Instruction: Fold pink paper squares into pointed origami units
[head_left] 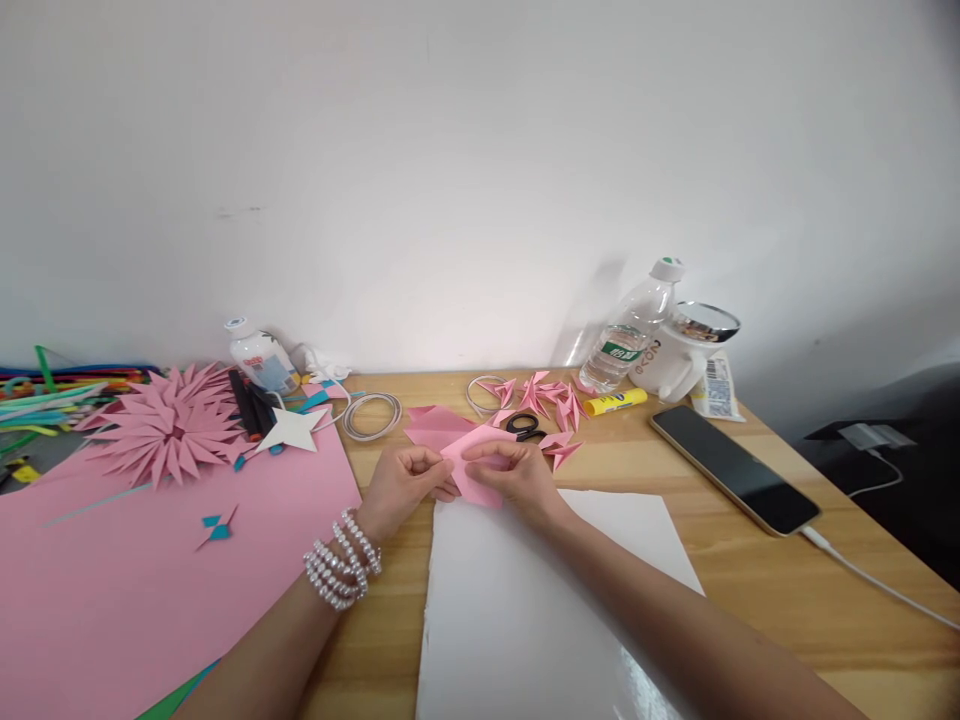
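My left hand [405, 483] and my right hand [514, 477] both pinch a small pink paper piece [471, 470] just above the far edge of a white sheet [525, 610] on the wooden table [750, 580]. The left thumb and fingers press its left edge, and the right fingers cover its right side. My left wrist wears a pearl bracelet [341, 562]. More pink paper [431, 425] lies just behind the hands, next to black scissors [525, 427].
Several folded pink points [551, 400] and a yellow glue stick [615, 402] lie further back. A large pink sheet [150, 570] with a pink paper flower [169, 425] is at left. A phone [735, 468] on a cable, a water bottle [630, 330] and a white appliance [682, 355] stand at right.
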